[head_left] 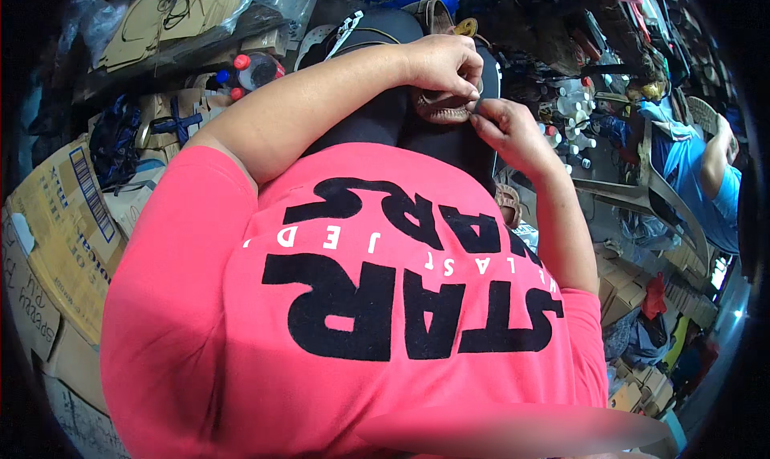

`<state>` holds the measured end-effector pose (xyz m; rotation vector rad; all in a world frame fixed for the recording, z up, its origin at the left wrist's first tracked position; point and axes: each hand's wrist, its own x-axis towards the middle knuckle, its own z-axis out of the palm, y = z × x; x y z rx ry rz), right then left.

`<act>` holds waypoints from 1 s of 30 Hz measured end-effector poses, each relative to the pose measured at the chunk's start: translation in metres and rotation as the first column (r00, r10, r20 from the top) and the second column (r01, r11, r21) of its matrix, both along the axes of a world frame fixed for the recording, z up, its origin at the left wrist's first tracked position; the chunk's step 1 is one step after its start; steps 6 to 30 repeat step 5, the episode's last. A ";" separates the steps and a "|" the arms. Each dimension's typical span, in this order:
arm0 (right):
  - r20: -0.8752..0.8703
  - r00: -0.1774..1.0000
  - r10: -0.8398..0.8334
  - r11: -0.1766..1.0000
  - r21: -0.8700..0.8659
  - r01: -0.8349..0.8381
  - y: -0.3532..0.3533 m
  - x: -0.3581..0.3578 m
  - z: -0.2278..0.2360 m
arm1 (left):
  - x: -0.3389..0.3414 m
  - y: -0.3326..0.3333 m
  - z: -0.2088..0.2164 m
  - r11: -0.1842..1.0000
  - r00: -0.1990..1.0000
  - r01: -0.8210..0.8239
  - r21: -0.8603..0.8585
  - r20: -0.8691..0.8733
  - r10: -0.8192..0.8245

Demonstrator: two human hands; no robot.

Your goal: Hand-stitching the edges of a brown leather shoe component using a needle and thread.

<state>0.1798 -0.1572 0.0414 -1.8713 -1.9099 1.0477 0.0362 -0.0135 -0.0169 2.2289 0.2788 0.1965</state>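
A brown leather shoe (443,114) rests on my lap over dark trousers, with a row of stitching along its near edge. My left hand (446,64) is closed over it from above, its fingers curled down against the shoe and hiding much of it. At the shoe's right edge, my right hand (507,130) is closed in a pinch, thumb and forefinger pressed together. Something small and dark shows at those fingertips, too small to name. Just beyond my left hand is a yellow round piece (465,27) beside a brown strap-like part.
Plastic bottles with red and blue caps (258,70) stand at the left, by flat cardboard (172,22). More bottles (573,110) cluster at the right, near a curved metal frame (654,190). Another person in blue (718,186) sits at far right. Cardboard boxes (68,210) flank my left side.
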 end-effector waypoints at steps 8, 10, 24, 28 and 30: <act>-0.051 0.994 -0.101 0.994 0.033 0.103 -0.025 0.003 -0.002 | -0.002 -0.002 0.002 0.999 1.000 -0.009 -0.053 0.020 0.010; -0.051 0.994 -0.101 0.994 0.033 0.103 -0.025 0.003 -0.002 | -0.002 -0.002 0.002 0.999 1.000 -0.009 -0.053 0.020 0.010; -0.051 0.994 -0.101 0.994 0.033 0.103 -0.025 0.003 -0.002 | -0.002 -0.002 0.002 0.999 1.000 -0.009 -0.053 0.020 0.010; -0.051 0.994 -0.101 0.994 0.033 0.103 -0.025 0.003 -0.002 | -0.002 -0.002 0.002 0.999 1.000 -0.009 -0.053 0.020 0.010; -0.051 0.994 -0.101 0.994 0.033 0.103 -0.025 0.003 -0.002 | -0.002 -0.002 0.002 0.999 1.000 -0.009 -0.053 0.020 0.010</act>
